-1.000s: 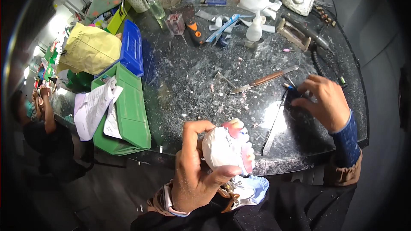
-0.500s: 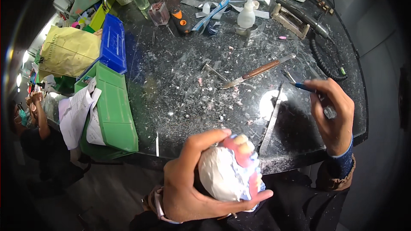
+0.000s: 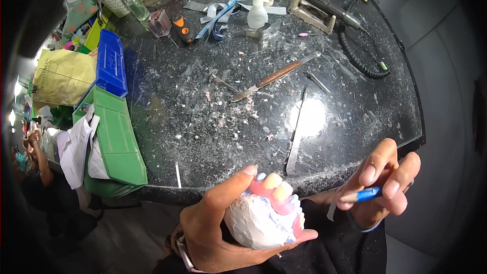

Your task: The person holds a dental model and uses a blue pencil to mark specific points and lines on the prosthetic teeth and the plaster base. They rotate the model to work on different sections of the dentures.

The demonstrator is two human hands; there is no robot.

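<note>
In the head view my left hand (image 3: 208,231) grips a white plaster dental cast (image 3: 256,220) at the desk's front edge. The cast carries pink base material (image 3: 281,200) with cream teeth and blue patches. Right of it my right hand (image 3: 380,177) is closed on a slim blue pencil-like tool (image 3: 368,194), held level between fingers and thumb. A long metal instrument (image 3: 297,137) lies on the desk beyond both hands. Farther back lie a wooden-handled knife (image 3: 276,76) and a small metal tool (image 3: 318,82).
The speckled black desk (image 3: 193,132) holds green (image 3: 116,142) and blue bins (image 3: 109,61) with papers at left. Behind are a dropper bottle (image 3: 257,14), strips (image 3: 218,20), an orange-black tool (image 3: 185,33) and a corded handpiece (image 3: 329,10). A co-worker (image 3: 38,167) is at far left.
My right hand has taken up the blue tool from the desk and come down beside the cast, turning it level. My left hand keeps the cast, now rotated slightly. The view has shifted.
</note>
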